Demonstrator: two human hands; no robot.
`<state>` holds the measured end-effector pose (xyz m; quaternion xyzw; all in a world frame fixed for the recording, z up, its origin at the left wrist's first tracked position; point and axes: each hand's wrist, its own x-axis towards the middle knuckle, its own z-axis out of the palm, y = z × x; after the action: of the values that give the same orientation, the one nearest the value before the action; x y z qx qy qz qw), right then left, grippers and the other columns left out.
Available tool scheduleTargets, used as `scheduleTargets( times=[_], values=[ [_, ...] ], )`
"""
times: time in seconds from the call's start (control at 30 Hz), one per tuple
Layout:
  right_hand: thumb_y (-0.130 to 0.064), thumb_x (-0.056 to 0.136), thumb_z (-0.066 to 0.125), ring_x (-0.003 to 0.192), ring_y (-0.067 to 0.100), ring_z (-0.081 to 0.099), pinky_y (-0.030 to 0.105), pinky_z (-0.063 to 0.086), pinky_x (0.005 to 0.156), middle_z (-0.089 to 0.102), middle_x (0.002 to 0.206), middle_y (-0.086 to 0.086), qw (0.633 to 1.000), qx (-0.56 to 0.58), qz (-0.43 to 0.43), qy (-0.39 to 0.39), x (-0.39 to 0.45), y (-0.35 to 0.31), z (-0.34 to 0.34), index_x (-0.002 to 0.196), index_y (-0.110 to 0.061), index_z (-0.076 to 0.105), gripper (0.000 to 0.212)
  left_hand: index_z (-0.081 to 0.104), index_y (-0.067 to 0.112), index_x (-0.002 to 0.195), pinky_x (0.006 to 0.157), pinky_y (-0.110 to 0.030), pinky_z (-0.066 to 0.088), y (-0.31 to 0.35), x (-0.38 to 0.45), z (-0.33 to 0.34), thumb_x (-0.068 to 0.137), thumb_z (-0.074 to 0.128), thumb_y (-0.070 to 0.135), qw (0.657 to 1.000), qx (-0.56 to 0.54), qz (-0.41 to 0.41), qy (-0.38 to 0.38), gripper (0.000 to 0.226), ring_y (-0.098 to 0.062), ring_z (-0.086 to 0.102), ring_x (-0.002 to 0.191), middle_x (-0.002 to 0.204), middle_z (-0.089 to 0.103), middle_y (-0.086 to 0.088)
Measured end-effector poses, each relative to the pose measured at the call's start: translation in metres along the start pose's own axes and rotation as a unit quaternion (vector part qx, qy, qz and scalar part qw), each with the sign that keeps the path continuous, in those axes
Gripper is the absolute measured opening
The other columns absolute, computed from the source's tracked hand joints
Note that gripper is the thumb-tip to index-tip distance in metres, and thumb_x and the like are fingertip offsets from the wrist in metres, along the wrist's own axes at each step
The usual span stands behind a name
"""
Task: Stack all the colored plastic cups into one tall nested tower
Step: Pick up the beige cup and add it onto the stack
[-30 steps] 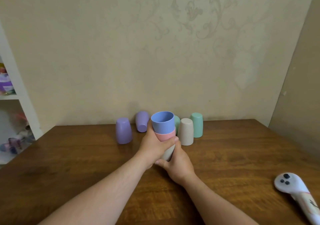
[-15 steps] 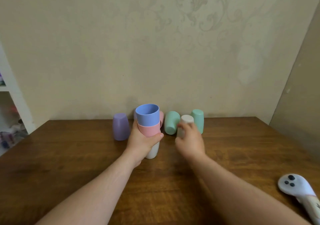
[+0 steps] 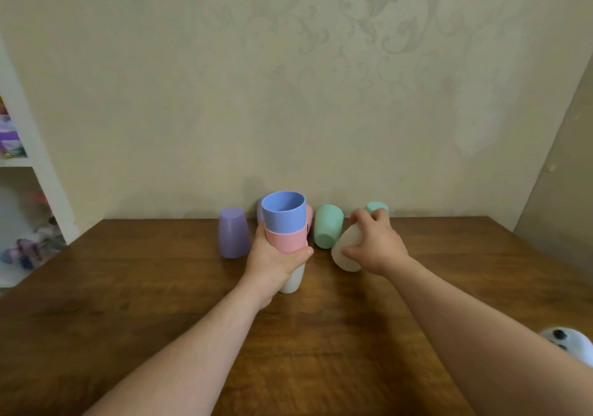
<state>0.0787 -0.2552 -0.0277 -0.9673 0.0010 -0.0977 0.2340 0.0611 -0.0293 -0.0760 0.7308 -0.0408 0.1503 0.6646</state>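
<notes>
My left hand [image 3: 276, 261] grips a nested stack standing on the table: a blue cup [image 3: 284, 212] on top, a pink cup [image 3: 285, 239] under it, a white cup [image 3: 292, 282] at the bottom. My right hand [image 3: 373, 244] holds a beige cup [image 3: 345, 253] tilted, its mouth toward me and lifted off the table. A purple cup [image 3: 233, 233] stands upside down left of the stack. A green cup [image 3: 327, 225] lies tipped behind, another green cup [image 3: 376, 207] stands upside down behind my right hand. Slivers of a purple and a pink cup peek from behind the stack.
The wooden table [image 3: 321, 335] ends at a wall just behind the cups. A white controller [image 3: 568, 345] lies at the table's right front, partly hidden by my right forearm. A white shelf [image 3: 29, 159] with toys stands to the left.
My right hand left the stack, reached to the beige cup, closed on it and tipped it up off the table. The left hand kept its hold on the stack.
</notes>
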Motion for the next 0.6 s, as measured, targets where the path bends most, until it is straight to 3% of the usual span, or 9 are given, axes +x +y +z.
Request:
scheduleTargets(
  times=[0.1,0.2,0.27,0.37,0.43,0.5,0.6],
  values=[
    [-0.043,0.078,0.092,0.108,0.029,0.057,0.041,0.051,0.093,0.041,0.129,0.003,0.997,0.045,0.035,-0.053,-0.013,0.007,-0.004,0.124,-0.029,0.044,0.067,0.058,0.027,0.136,0.087,-0.029,0.058,0.000,0.000,-0.001,0.073,0.098,0.012,1.000,0.001,-0.004,-0.003,0.076,-0.004,0.075,0.104,0.119,0.076,0.006],
    [-0.039,0.076,0.091,0.123,0.030,0.055,0.048,0.050,0.110,0.042,0.142,0.005,0.986,-0.018,0.045,-0.157,-0.028,0.013,0.002,0.158,-0.035,0.031,0.102,0.053,0.026,0.138,0.088,-0.032,0.059,0.001,-0.005,-0.001,0.069,0.101,0.018,1.000,0.006,-0.010,-0.006,0.084,-0.011,0.074,0.110,0.122,0.073,0.005],
    [-0.043,0.075,0.087,0.131,0.033,0.054,0.052,0.049,0.113,0.044,0.146,0.005,0.982,-0.051,0.055,-0.172,-0.033,0.010,0.006,0.165,-0.042,0.022,0.111,0.049,0.026,0.139,0.091,-0.035,0.060,0.002,-0.009,-0.002,0.065,0.102,0.023,1.000,0.007,-0.015,-0.005,0.091,-0.013,0.072,0.113,0.125,0.070,0.005],
    [-0.067,0.075,0.077,0.138,0.034,0.046,0.054,0.044,0.110,0.051,0.146,0.002,0.988,-0.068,0.053,-0.128,-0.035,0.002,0.010,0.159,-0.045,0.033,0.098,0.052,0.026,0.136,0.091,-0.037,0.062,0.003,-0.013,-0.003,0.059,0.103,0.030,1.000,0.006,-0.019,-0.014,0.092,-0.017,0.073,0.114,0.124,0.072,0.002],
    [-0.072,0.077,0.073,0.136,0.031,0.046,0.051,0.042,0.100,0.056,0.141,-0.004,0.995,-0.036,0.048,-0.081,-0.044,-0.002,0.010,0.150,-0.043,0.044,0.084,0.054,0.027,0.134,0.090,-0.037,0.062,0.011,-0.020,-0.003,0.060,0.104,0.027,1.000,0.005,-0.016,-0.014,0.090,-0.017,0.074,0.114,0.124,0.074,0.001],
    [-0.068,0.075,0.077,0.129,0.029,0.052,0.048,0.046,0.099,0.060,0.130,-0.008,0.994,0.078,0.062,-0.040,-0.046,0.000,0.017,0.137,-0.041,0.047,0.075,0.052,0.028,0.140,0.092,-0.035,0.061,0.015,-0.022,-0.003,0.060,0.106,0.024,1.000,-0.003,-0.014,-0.014,0.097,-0.013,0.073,0.116,0.129,0.073,0.004],
    [-0.051,0.074,0.090,0.115,0.024,0.065,0.047,0.058,0.097,0.064,0.124,-0.006,0.967,0.240,0.087,0.006,-0.050,0.007,0.022,0.126,-0.040,0.040,0.073,0.042,0.032,0.153,0.100,-0.038,0.062,0.032,-0.019,-0.002,0.049,0.107,0.037,1.000,-0.009,0.003,-0.010,0.122,-0.008,0.070,0.122,0.141,0.068,0.010]
  ],
)
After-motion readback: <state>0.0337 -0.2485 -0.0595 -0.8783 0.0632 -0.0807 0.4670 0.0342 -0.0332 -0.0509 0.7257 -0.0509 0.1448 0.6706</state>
